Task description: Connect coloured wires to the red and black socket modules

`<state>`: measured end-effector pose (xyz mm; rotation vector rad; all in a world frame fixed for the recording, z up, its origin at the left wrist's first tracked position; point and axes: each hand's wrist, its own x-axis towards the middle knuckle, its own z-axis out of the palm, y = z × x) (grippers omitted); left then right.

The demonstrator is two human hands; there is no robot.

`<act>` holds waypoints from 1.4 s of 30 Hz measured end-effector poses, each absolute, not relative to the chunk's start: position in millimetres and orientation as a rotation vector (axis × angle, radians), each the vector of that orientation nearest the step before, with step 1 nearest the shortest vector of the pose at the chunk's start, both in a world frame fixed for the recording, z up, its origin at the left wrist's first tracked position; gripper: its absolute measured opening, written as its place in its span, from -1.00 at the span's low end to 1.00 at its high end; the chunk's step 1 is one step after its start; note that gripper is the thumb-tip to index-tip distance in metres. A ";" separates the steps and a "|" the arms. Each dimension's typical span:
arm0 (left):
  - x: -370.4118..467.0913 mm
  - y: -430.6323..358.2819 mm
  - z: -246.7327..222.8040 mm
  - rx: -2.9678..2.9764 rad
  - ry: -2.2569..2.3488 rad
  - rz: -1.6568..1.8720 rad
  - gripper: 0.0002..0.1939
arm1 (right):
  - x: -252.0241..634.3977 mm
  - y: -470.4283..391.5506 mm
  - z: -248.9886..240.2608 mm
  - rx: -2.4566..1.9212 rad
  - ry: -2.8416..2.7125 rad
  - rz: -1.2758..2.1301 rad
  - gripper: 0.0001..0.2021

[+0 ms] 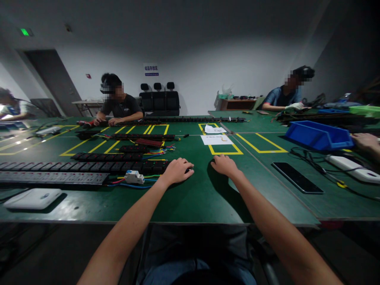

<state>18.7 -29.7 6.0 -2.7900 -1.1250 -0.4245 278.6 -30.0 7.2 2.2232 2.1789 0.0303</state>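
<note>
My left hand (178, 171) rests on the green table (190, 206) near the wire end of a long black power strip (142, 165). Its fingers are bent around a small dark spot, and what they hold there, if anything, cannot be made out. Just below that wrist, a white breaker (135, 177) with coloured wires joins a grey-faced power strip (56, 178). My right hand (225, 165) lies palm down on the bare green surface, fingers loosely bent and apart from any object. Ahead of it is a white paper sheet (216, 140) with writing and a small yellowish piece on top.
Shorter black strips (107, 156) with loose wires lie at left, beyond a white box (34, 198). To the right are a phone (297, 177), a blue bin (319, 135), a white power bank (353, 168) and black cables. Co-workers sit across the table; another person's hand (366, 143) reaches in at right.
</note>
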 end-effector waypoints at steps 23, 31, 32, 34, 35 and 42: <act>17.6 -30.9 4.8 -2.765 -1.091 -0.425 -0.65 | 278.6 -30.1 7.6 2.209 2.182 0.046 -0.55; 17.7 -29.8 3.2 -2.739 -1.074 -0.393 -0.60 | 277.8 -30.2 7.1 2.210 2.178 0.069 -0.55; 17.7 -29.9 3.1 -2.739 -1.072 -0.389 -0.60 | 277.8 -30.2 7.3 2.208 2.177 0.063 -0.56; 17.8 -30.2 3.1 -2.737 -1.073 -0.385 -0.60 | 277.7 -30.6 7.9 2.207 2.179 0.056 -0.56; 18.0 -30.3 3.1 -2.734 -1.075 -0.385 -0.60 | 277.6 -30.8 8.2 2.207 2.179 0.054 -0.55; 19.2 -30.5 2.0 -2.722 -1.077 -0.393 -0.58 | 276.9 -31.7 9.8 2.206 2.171 0.039 -0.55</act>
